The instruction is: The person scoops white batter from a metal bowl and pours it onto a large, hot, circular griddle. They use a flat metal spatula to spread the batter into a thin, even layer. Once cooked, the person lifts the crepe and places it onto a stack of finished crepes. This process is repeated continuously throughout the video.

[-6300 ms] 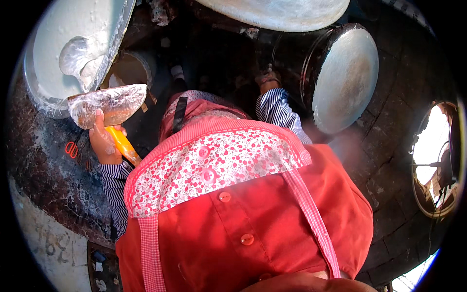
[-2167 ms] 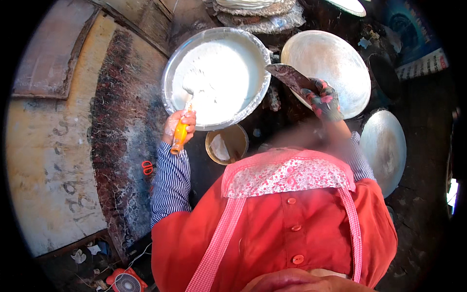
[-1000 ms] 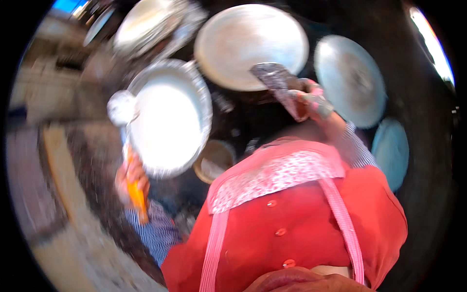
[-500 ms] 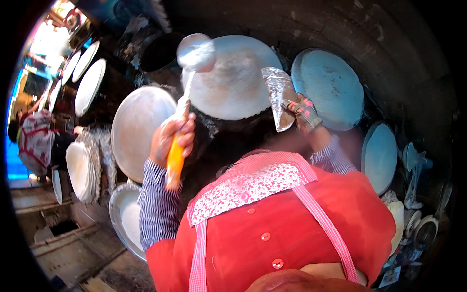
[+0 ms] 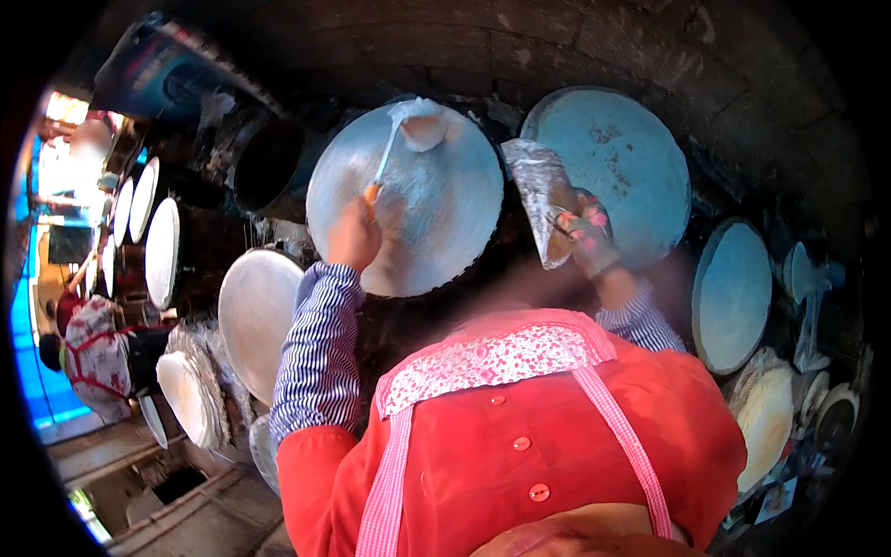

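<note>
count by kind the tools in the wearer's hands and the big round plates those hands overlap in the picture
White-coated, orange-handled ladle, in the bare left hand: 1
Half-round, whitish-crusted flat scraper, in the gloved right hand: 1
Large, round, pale flat plates, one behind each hand: 2
Total: 4

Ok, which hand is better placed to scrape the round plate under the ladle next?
Probably the right hand: it's gloved and holds the half-moon scraper near that plate's right edge. The left hand is occupied, gripping the ladle over the plate.
</note>
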Demonstrator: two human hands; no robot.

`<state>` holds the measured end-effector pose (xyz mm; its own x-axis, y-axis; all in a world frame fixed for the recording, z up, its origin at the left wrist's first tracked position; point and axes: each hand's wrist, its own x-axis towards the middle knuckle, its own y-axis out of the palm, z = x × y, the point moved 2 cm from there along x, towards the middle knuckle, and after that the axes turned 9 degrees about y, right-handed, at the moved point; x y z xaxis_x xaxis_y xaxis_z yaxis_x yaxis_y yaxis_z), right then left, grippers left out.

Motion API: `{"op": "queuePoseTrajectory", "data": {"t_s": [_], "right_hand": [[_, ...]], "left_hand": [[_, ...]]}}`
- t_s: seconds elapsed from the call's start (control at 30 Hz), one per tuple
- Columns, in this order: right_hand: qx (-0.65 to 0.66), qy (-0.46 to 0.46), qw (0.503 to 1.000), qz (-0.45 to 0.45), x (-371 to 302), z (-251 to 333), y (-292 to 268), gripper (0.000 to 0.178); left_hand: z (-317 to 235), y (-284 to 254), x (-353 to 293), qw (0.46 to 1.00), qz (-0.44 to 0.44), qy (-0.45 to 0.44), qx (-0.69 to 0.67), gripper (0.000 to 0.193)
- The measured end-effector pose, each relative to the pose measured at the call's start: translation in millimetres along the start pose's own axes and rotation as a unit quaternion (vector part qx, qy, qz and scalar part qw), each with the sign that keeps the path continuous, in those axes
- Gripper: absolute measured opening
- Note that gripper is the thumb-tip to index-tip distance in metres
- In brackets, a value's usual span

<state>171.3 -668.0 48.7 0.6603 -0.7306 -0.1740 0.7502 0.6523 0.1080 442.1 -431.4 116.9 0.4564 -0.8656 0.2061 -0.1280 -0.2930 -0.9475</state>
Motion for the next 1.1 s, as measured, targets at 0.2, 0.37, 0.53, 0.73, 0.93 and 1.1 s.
{"op": "queuePoseTrajectory", "data": {"t_s": [0.2,0.37,0.53,0.73,0.93,1.1], "right_hand": [[-0.041,0.007,0.999,-0.026,46,-18,47,0.034],[-0.378,0.035,0.921,-0.084,73,52,114,0.036],[-0.542,0.069,0.832,-0.092,121,60,166,0.041],[-0.559,0.047,0.827,-0.032,126,79,218,0.043],[-0.589,0.044,0.805,-0.058,133,77,214,0.073],[-0.586,0.072,0.805,-0.058,138,78,219,0.052]], "left_hand": [[35,-9,-2,0.997,0.021,-0.065,0.04,0.037],[69,-6,-12,0.995,0.016,-0.096,-0.033,0.042],[65,-15,-14,0.991,0.05,-0.123,0.032,0.035],[76,-8,-40,0.989,-0.078,-0.103,-0.076,0.042],[81,22,-53,0.872,-0.124,-0.189,-0.434,0.042],[74,13,-52,0.875,-0.112,-0.153,-0.446,0.045]]}}
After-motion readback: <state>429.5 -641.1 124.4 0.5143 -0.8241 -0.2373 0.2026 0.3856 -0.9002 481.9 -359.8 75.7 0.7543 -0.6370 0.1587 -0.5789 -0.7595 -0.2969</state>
